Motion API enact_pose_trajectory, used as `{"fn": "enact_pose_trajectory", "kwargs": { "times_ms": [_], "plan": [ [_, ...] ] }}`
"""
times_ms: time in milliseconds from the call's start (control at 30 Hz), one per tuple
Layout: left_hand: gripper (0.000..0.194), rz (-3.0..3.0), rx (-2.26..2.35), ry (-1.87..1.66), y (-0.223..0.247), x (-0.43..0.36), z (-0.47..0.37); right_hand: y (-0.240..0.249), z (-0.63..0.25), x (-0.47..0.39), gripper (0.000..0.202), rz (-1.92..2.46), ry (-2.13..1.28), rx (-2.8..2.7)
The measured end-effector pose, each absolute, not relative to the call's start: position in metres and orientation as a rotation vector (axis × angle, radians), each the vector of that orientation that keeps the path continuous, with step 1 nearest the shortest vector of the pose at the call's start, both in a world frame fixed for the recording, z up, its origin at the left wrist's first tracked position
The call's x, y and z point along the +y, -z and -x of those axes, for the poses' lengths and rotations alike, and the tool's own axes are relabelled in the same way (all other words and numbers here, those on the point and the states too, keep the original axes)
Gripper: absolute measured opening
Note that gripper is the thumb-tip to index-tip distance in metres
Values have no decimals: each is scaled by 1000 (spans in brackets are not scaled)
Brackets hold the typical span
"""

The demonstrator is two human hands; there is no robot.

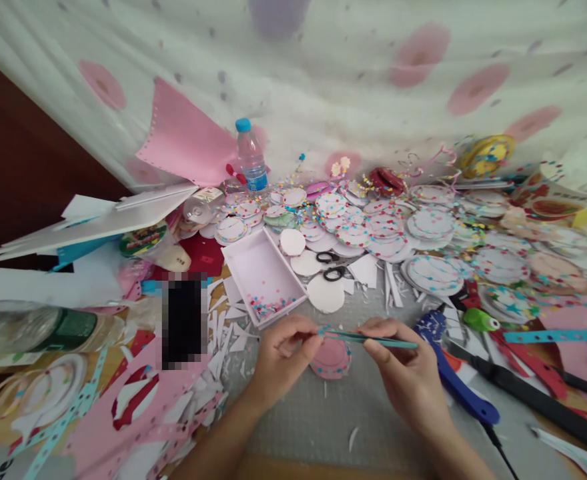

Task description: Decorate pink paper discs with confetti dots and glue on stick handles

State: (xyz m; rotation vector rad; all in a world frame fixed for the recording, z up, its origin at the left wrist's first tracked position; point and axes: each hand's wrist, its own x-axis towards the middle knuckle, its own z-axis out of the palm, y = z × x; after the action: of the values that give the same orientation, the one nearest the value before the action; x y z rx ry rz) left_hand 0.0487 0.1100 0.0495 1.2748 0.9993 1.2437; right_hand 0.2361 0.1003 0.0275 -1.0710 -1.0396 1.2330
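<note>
My right hand (398, 360) grips a pair of teal tweezers (396, 342) between thumb and fingers, its tips pointing left. The fingers of my left hand (286, 353) are pinched together at the tips of the tweezers. Small blue and pink bits show there, too small to make out. Just below the tweezers is a pink round disc (329, 363) with coloured dots along its rim, over the grey mat (303, 433). Whether my left fingers touch the disc I cannot tell. Beyond my left hand stands a shallow white box (261, 270) with pink and blue dots in its near end.
Black-handled scissors (334, 273) lie among white paper discs (326, 295). A blue glue gun (461, 387) and a long black-handled tool (533, 393) are at right. Dotted discs (431, 273) crowd the back. A water bottle (251, 160) stands behind; paper scraps (213, 363) litter the left.
</note>
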Motion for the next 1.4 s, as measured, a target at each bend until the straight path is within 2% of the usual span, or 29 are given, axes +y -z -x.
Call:
{"fn": "enact_pose_trajectory", "kwargs": {
  "times_ms": [367,600,700,867,1000,1067,1133,1300,1400],
  "plan": [
    [5,-1312,998,-1275,-51,112,-48,-31,-239,102,9,1120,-1174,-1079],
    [12,-1307,1110,-1250,-54,112,-47,-49,-228,99,5,1108,-1029,-1148],
    [16,-1290,1158,-1217,-53,112,-44,-56,-225,97,6,1018,-808,-1230],
    [24,-1276,1140,-1120,-79,102,-51,-58,-229,92,35,764,-248,-1599],
    [33,-1209,1160,-1069,-95,77,-65,-63,-227,84,27,627,46,-1880],
    [32,-1128,1219,-1117,-94,64,-67,-70,-224,78,23,568,82,-1977],
    [31,-1082,1282,-1158,-90,54,-64,-77,-222,70,28,546,50,-2059],
    [28,-1198,1452,-1116,-87,47,-44,-80,-248,48,32,725,21,-2224],
    [26,-1256,1528,-1094,-88,46,-30,-68,-287,41,34,1129,-25,-2125]
  ]
}}
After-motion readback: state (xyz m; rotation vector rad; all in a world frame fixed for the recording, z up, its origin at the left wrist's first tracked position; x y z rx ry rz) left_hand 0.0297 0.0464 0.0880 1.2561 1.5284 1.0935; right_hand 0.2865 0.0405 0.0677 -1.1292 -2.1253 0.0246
